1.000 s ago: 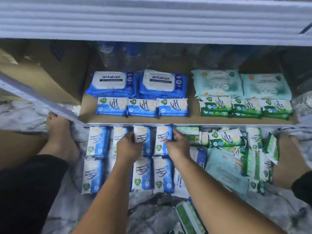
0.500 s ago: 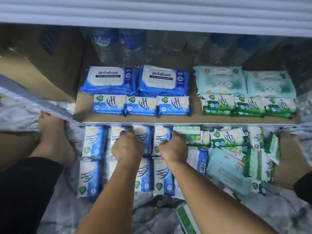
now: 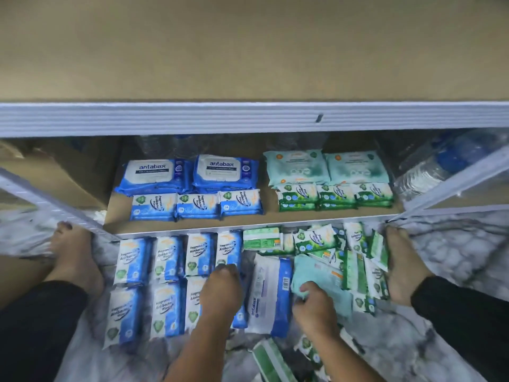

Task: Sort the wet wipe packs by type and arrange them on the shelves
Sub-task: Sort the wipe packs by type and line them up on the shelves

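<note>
Head view: the right grip (image 3: 314,307) is closed, fingers curled round the near corner of a teal pack (image 3: 316,272) lying in the floor heap; the left grip (image 3: 220,288) lies on the blue packs (image 3: 168,260), fingertips bent down onto them, and whether it pinches one I cannot tell; between the hands lies a big blue pack (image 3: 271,293).

Risk, as I judge it: the teal pack looks soft and its far edge seems to run under the green packs (image 3: 355,266), so a quick pull may drag them along or let the corner slip.

The shelf (image 3: 268,213) already holds blue on the left, teal and green on the right; the teal pair sits at the back under the upper rail (image 3: 248,118), so the hand must pass low over the front green row and could knock it; bare board shows at the left and in the middle gap; the left foot (image 3: 71,255) and right foot (image 3: 399,260) bound the floor space.
</note>
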`<state>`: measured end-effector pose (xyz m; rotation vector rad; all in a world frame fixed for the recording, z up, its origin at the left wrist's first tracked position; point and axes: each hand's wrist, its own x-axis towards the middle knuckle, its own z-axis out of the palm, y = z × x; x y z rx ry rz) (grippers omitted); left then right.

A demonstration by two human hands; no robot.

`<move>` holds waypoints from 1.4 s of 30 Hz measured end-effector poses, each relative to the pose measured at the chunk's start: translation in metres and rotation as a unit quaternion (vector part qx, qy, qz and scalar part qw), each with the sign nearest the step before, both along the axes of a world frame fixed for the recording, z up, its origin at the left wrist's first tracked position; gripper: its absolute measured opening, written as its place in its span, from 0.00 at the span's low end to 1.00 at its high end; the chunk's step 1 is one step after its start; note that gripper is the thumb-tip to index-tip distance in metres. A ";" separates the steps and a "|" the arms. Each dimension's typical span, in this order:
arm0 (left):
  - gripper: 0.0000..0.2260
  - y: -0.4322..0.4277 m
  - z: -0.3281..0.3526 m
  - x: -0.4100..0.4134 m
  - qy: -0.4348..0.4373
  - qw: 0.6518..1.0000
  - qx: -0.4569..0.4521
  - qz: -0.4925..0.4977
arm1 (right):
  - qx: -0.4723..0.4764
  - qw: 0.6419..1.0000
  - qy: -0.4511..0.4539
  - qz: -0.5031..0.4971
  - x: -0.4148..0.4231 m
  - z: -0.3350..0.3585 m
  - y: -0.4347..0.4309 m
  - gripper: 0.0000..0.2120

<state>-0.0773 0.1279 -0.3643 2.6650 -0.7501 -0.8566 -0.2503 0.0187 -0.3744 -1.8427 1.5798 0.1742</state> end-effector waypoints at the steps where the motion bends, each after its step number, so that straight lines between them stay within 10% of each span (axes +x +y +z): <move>1: 0.09 -0.001 0.004 -0.010 0.004 1.000 0.004 -0.016 | 0.012 1.000 0.003 -0.001 -0.014 0.005 -0.002 0.11; 9: 0.27 -0.007 0.021 -0.075 0.032 0.996 0.047 -0.062 | 0.042 0.999 -0.015 0.018 -0.072 0.016 -0.025 0.24; 15: 0.42 -0.024 0.015 -0.093 -0.020 0.984 0.115 -0.135 | -0.037 0.969 0.133 0.205 -0.070 0.019 -0.049 0.39; 28: 0.48 -0.065 -0.043 -0.102 -0.015 0.975 0.177 -0.130 | -0.100 0.918 0.191 0.334 -0.051 -0.029 -0.090 0.54; 36: 0.48 -0.069 -0.044 -0.094 0.029 0.996 0.070 -0.050 | -0.109 0.933 0.157 0.305 -0.041 -0.020 -0.096 0.48; 42: 0.41 -0.058 -0.019 -0.073 0.254 0.951 -0.108 0.140 | 0.024 0.982 0.063 0.175 -0.050 0.015 -0.104 0.39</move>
